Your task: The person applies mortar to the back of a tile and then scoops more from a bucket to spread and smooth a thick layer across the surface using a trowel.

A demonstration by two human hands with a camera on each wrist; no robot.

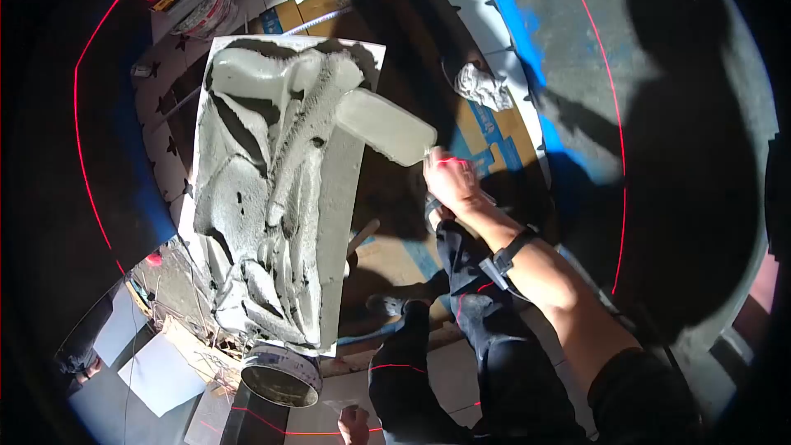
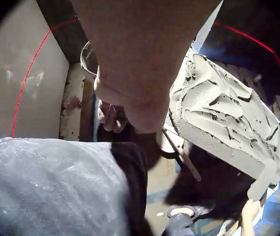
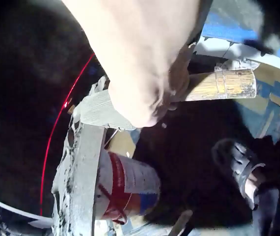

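Note:
My right hand (image 1: 453, 181) grips a trowel (image 1: 387, 126) whose broad, round-cornered blade is coated in wet grey mortar. Its wooden handle (image 3: 223, 84) sticks out past my fist in the right wrist view. The blade's far end overlaps the upper right edge of a large slab (image 1: 338, 280). Thick mortar (image 1: 239, 198) covers the slab in uneven ridges and hollows. Down at the bottom of the head view is my left hand (image 1: 354, 426), away from the slab. Its fingers (image 2: 111, 118) hang loosely curled in the left wrist view, with nothing seen in them.
A red-and-white bucket (image 3: 135, 187) stands beneath the slab. Another bucket (image 1: 282, 379) sits by its near end, and a mortar-smeared tub (image 1: 210, 15) at the far left. Cardboard (image 1: 404, 264) covers the floor. Crumpled plastic (image 1: 482, 86) lies right, a wooden stick (image 1: 362, 236) beside the slab.

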